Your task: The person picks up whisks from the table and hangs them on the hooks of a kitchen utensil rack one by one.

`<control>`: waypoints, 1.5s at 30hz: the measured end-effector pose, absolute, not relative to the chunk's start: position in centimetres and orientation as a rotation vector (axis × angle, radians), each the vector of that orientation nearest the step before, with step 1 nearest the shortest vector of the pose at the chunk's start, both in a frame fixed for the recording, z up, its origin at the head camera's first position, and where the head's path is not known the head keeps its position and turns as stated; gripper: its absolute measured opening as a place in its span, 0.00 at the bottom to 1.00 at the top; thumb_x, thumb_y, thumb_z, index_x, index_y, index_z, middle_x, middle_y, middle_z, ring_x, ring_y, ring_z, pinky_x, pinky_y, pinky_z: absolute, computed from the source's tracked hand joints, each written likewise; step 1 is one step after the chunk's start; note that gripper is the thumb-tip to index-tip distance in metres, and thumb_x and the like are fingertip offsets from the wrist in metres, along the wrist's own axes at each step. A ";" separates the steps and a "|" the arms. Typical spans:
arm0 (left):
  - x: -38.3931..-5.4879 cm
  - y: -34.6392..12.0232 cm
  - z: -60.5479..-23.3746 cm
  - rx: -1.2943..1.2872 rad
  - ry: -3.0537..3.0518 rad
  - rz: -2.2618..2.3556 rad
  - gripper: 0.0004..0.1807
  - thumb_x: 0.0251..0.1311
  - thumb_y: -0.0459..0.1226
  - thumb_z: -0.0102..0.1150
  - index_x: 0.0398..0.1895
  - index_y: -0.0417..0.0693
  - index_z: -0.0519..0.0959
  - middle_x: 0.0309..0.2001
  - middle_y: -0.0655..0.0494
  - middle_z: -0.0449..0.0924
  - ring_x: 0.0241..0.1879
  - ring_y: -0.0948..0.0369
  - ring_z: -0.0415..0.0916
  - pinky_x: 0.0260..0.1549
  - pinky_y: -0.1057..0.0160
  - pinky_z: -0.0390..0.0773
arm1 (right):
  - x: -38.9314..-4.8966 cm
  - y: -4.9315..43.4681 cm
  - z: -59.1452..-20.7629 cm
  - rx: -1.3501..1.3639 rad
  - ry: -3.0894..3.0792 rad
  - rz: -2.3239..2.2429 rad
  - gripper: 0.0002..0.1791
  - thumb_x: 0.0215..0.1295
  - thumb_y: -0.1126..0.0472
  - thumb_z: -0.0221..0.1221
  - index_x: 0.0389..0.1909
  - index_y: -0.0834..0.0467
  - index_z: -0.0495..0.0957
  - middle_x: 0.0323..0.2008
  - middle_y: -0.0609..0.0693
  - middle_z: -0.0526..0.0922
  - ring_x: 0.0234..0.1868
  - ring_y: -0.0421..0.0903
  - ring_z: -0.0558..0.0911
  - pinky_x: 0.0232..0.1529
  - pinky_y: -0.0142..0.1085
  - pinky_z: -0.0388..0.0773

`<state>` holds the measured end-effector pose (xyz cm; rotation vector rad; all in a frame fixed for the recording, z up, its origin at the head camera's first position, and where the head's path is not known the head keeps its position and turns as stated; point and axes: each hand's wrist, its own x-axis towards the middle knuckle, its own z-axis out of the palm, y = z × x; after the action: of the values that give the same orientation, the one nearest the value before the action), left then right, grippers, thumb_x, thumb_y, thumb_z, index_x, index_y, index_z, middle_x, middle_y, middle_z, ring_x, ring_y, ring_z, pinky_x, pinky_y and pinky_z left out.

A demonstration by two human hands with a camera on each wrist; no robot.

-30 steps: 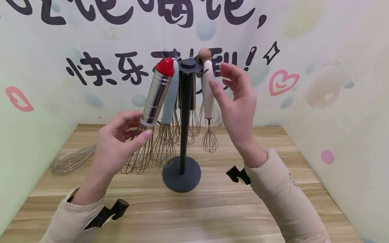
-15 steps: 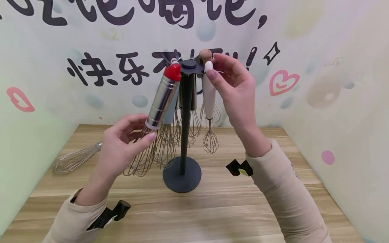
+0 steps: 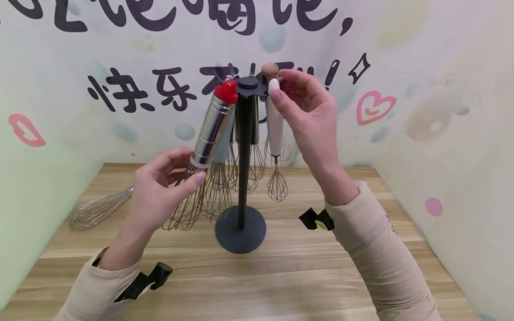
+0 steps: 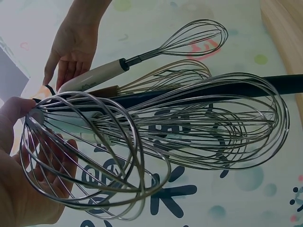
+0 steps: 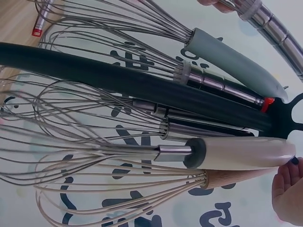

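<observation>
My left hand holds a whisk with a silver handle and a red end cap. Its thumb and fingers are at the base of the handle, where the wires begin, and the whisk tilts with its cap up beside the stand's top. My right hand pinches the upper end of a white-handled whisk, which hangs from the right side of a black whisk stand. In the right wrist view, this white handle reaches the stand's hooks, with my fingers beside its end.
More whisks hang on the stand, among them one with a light blue handle and one with a wooden handle. Another wire whisk lies on the wooden table at the left. A printed wall stands behind.
My right hand has moved left, its thumb and fingers closing on the white handle's top. My left hand has shifted slightly right, bringing the red-capped whisk nearer the stand.
</observation>
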<state>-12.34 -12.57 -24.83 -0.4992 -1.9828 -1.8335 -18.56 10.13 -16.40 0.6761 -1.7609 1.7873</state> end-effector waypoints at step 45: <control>-12.6 -14.2 -24.8 -0.253 -1.987 -1.856 0.18 0.54 0.28 0.65 0.44 0.57 0.79 0.39 0.66 0.83 0.38 0.65 0.78 0.35 0.76 0.77 | -16.7 7.2 -16.2 0.645 -1.799 1.466 0.17 0.55 0.66 0.67 0.44 0.69 0.77 0.47 0.57 0.81 0.40 0.39 0.75 0.44 0.30 0.73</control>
<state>-12.61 -14.16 -24.80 -0.2526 -1.9870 -1.8563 -16.72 7.19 -16.23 0.6454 -1.7991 1.4664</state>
